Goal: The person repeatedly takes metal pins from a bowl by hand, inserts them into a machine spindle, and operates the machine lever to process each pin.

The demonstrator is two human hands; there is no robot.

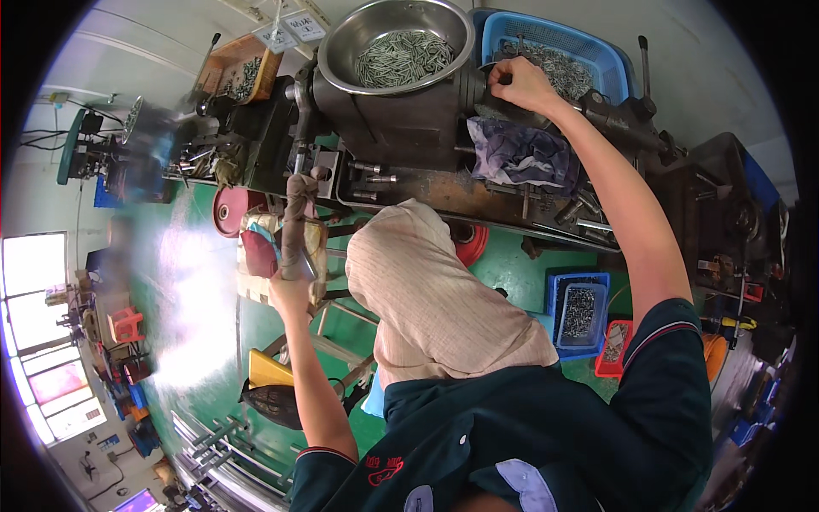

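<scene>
Now: both hands on the machine

Left hand [290, 286], arm bent low, is wrapped tight around the cloth-bound lever [297, 224]. Right arm stretches far forward, right hand [519, 84] curled shut at the machine [401, 119], beside the blue basket [554, 43] and the steel bowl [397, 43] of metal parts.

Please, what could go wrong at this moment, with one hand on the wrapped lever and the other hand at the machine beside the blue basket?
1. The right hand is closed right at the machine; if the left hand pulls the wrapped lever now, fingers might get pinched.
2. The steel bowl of small metal parts sits on top of the machine; a jolt could perhaps spill it.
</scene>
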